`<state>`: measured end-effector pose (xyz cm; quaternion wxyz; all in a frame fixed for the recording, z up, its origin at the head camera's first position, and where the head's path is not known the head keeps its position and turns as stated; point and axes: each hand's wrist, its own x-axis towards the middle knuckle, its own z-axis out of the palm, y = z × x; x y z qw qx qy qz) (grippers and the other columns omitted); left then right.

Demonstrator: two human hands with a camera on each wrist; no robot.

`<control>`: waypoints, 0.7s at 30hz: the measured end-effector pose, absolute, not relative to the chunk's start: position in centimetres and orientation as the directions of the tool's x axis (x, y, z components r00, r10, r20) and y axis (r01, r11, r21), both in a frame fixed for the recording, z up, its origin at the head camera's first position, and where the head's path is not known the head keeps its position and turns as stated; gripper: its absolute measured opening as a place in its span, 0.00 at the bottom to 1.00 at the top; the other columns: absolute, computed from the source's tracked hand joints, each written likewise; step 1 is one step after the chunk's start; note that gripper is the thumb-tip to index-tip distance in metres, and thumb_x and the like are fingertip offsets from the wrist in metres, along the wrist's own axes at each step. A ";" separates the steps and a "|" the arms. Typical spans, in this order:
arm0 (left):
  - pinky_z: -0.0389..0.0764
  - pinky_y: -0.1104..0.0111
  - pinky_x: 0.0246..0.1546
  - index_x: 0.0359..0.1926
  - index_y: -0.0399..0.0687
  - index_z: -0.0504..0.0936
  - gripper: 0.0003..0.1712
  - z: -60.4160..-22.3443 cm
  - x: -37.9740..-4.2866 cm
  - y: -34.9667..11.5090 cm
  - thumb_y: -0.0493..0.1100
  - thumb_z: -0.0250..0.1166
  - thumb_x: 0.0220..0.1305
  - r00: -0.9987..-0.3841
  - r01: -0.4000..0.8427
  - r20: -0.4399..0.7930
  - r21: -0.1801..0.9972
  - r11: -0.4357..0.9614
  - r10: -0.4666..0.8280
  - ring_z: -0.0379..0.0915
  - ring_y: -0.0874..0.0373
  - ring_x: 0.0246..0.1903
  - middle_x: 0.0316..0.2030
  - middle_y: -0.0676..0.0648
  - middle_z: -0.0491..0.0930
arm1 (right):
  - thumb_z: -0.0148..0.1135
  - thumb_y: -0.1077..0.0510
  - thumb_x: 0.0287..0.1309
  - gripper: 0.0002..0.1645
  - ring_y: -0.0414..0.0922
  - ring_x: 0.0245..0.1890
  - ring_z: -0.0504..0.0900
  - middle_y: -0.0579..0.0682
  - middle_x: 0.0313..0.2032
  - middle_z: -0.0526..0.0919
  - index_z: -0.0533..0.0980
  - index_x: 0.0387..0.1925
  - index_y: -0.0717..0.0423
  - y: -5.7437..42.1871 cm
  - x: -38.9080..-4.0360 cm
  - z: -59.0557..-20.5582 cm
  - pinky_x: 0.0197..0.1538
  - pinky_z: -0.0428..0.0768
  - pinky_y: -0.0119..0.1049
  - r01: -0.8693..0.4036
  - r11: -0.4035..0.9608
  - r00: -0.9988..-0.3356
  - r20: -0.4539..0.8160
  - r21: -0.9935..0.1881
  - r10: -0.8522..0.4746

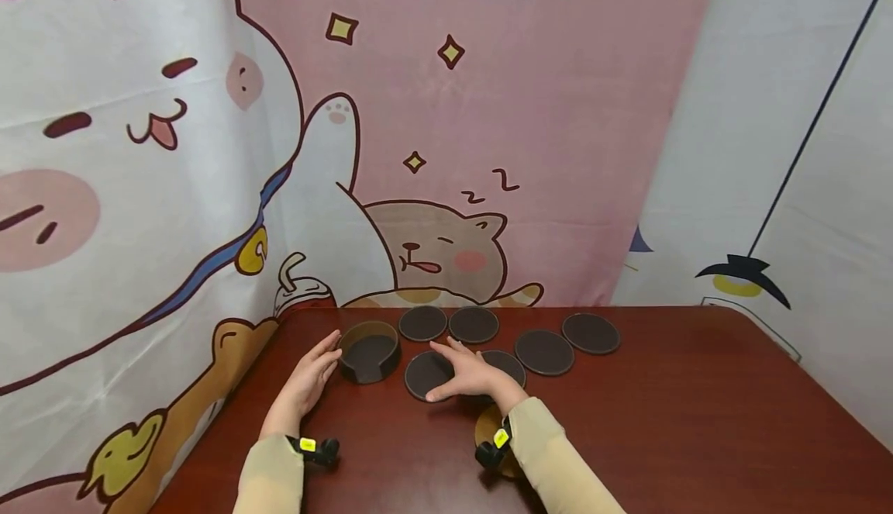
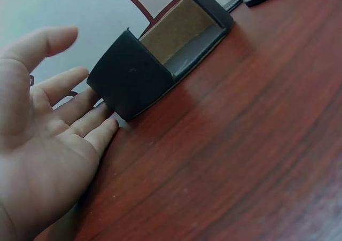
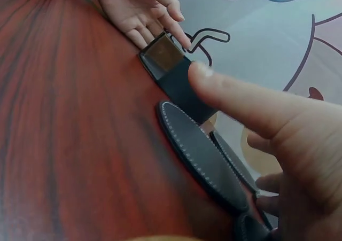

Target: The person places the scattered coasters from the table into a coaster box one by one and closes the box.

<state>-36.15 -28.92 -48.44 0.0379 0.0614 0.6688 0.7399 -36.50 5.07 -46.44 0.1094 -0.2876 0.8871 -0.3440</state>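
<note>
A round dark coaster holder (image 1: pixel 357 373) with a brown lining and a gap in its front wall stands at the left of the table. My left hand (image 1: pixel 311 378) is at its left side, fingers extended; in the left wrist view the fingertips meet the outer wall (image 2: pixel 128 75). My right hand (image 1: pixel 476 374) hovers with fingers spread above two round black coasters, the nearer-left coaster (image 1: pixel 422 376) and another coaster (image 1: pixel 509 365) partly hidden behind the hand. White stitching rims the coaster (image 3: pixel 200 150) in the right wrist view. No coaster is visibly gripped.
Two more black coasters (image 1: pixel 422 323) lie at the back edge, and another pair (image 1: pixel 544 352) lies to the right. A brown round piece (image 1: pixel 487 422) is partly covered by my right wrist. Behind the reddish-brown table (image 1: pixel 698 421) hangs a cartoon-printed cloth (image 1: pixel 558 111).
</note>
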 end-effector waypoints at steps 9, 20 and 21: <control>0.42 0.54 0.70 0.75 0.36 0.46 0.39 -48.8 -35.7 -29.1 0.34 0.54 0.70 -0.990 0.045 0.049 0.998 -0.037 0.128 0.33 0.46 0.73 0.75 0.36 0.39 | 0.75 0.35 0.40 0.61 0.60 0.72 0.50 0.64 0.72 0.53 0.60 0.73 0.51 4.7 -35.9 -47.6 0.68 0.41 0.65 -0.457 0.652 -0.833 0.035 -0.605 -0.552; 0.44 0.56 0.70 0.75 0.36 0.47 0.38 -48.6 -36.2 -29.0 0.33 0.53 0.70 -0.992 0.038 0.041 0.999 -0.027 0.121 0.32 0.48 0.74 0.75 0.37 0.40 | 0.77 0.35 0.36 0.57 0.60 0.72 0.52 0.60 0.71 0.59 0.67 0.68 0.52 4.2 -36.4 -48.1 0.68 0.45 0.63 -0.464 0.716 -0.857 0.060 -0.522 -0.512; 0.44 0.57 0.70 0.75 0.37 0.48 0.37 -48.7 -36.2 -28.9 0.33 0.53 0.70 -0.992 0.032 0.034 0.999 -0.022 0.119 0.32 0.48 0.74 0.75 0.37 0.40 | 0.77 0.35 0.36 0.57 0.60 0.72 0.52 0.59 0.71 0.59 0.68 0.68 0.52 4.2 -36.5 -48.2 0.68 0.45 0.63 -0.462 0.715 -0.858 0.062 -0.525 -0.509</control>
